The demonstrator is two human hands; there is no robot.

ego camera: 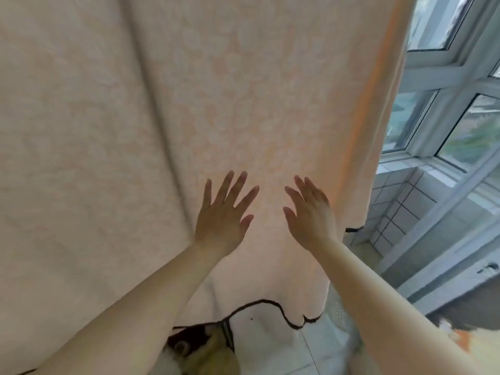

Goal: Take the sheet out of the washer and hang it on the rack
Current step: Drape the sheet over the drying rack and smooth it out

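The sheet (189, 104) is seen hung already, long axis vertical, directly in front of both hands. L hand (223, 215) and R hand (311, 215) are spread flat w/ straight fingers, nothing gripped; contact cannot be judged. Rack not visible.

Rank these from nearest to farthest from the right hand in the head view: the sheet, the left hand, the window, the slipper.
From the right hand:
1. Sheet, directly behind its spread fingers.
2. Left hand, just to its left.
3. Slipper, low on the floor, below left.
4. Window, far right.
Slipper and window are close to call.
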